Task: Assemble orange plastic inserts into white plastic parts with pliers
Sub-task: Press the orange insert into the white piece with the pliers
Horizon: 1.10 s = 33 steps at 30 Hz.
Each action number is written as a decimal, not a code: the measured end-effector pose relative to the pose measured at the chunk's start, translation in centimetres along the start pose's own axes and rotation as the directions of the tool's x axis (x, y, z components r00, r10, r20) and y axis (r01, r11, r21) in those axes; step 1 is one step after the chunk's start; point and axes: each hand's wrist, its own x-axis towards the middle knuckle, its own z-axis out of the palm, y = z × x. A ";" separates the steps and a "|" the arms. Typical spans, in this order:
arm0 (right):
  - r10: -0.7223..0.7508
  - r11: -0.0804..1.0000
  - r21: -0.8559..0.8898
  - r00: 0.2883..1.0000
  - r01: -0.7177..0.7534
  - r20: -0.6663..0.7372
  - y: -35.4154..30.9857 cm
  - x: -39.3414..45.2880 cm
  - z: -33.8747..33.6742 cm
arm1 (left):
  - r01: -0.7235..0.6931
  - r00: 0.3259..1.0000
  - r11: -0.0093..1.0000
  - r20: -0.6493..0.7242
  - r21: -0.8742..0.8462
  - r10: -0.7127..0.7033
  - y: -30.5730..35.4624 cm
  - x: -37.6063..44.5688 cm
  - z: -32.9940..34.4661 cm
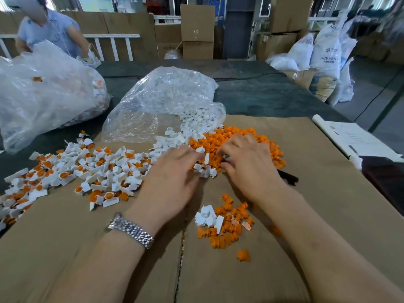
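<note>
1. Cardboard sheet (306, 171) covers the desk (262, 92).
2. Clear bag (161, 101) spills white plastic parts (196, 119) beside the orange inserts (238, 133).
3. Left hand (172, 171) rests flat, fingers straight, on white parts.
4. Right hand (247, 160) curls into the orange pile; grip unclear.
5. Black pliers handle (288, 177) lies just beside the right wrist.

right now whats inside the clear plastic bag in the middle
Loose white plastic parts fill the clear plastic bag and spill from its open mouth onto the cardboard beside the orange inserts. Crinkled, glaring film hides whatever lies deeper inside.
</note>
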 end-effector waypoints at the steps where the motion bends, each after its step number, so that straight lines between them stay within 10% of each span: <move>1: -0.040 0.999 -0.021 0.999 0.040 0.024 -0.4 0.0 0.1 | -0.060 0.996 0.998 0.067 0.021 0.058 0.4 0.1 0.5; 10: -0.082 0.994 0.082 0.987 0.071 0.139 -1.0 -0.2 0.3 | -0.093 0.995 0.996 0.040 -0.006 0.093 0.2 -0.2 0.5; 17: -0.055 0.979 0.202 0.997 0.042 0.061 -0.9 -0.6 -0.1 | 0.138 0.990 0.975 -0.019 -0.173 -0.143 -0.1 -0.2 -0.1; 26: 0.057 0.748 0.658 0.996 -0.085 0.063 0.0 -0.8 -1.5 | 0.360 0.903 0.636 0.084 -0.682 -0.421 0.2 0.0 -1.5; 33: 0.157 0.470 0.857 0.976 -0.210 0.153 -0.5 -1.1 -2.5 | 0.284 0.941 0.687 0.057 -0.668 -0.333 0.8 -0.2 -1.6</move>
